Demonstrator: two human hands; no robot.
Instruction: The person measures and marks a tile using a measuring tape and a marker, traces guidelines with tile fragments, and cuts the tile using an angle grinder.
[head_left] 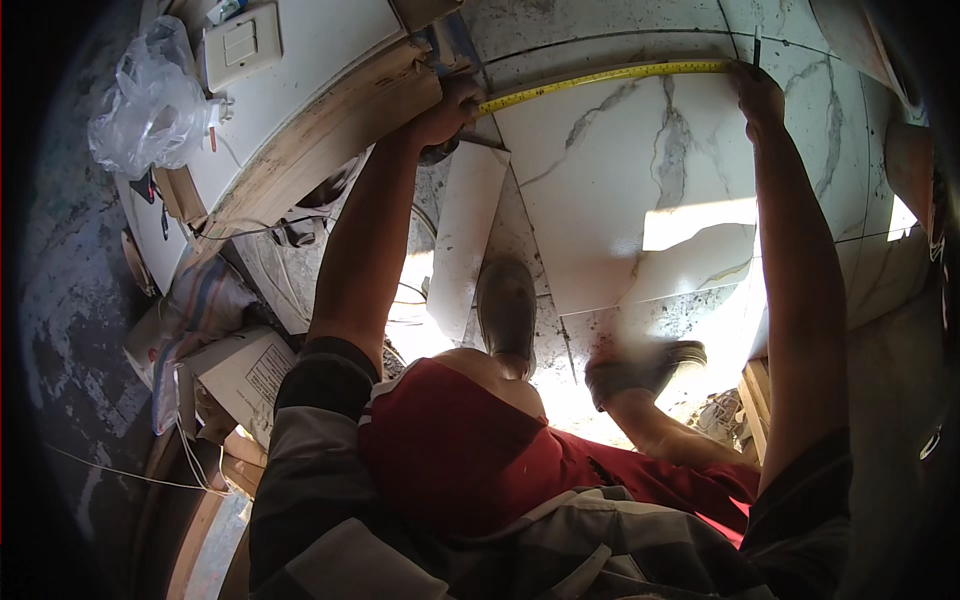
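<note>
A yellow tape measure (600,76) is stretched along the upper edge of a white grey-veined tile (590,180). My left hand (447,112) is closed on the tape's left part, beside a wooden edge; what else is in it is hidden. My right hand (760,98) is closed at the tape's other end, at the tile's upper right corner, with a thin dark stick (757,52) poking up from it. A narrow cut tile piece (462,240) lies left of the big tile, beside my shoe (506,310).
At the upper left, a white board (300,80) on wood carries a switch plate (242,48) and a crumpled plastic bag (150,100). A cardboard box (240,375), a striped sack (205,300) and loose wires lie at lower left. Tiled floor (840,170) extends rightward.
</note>
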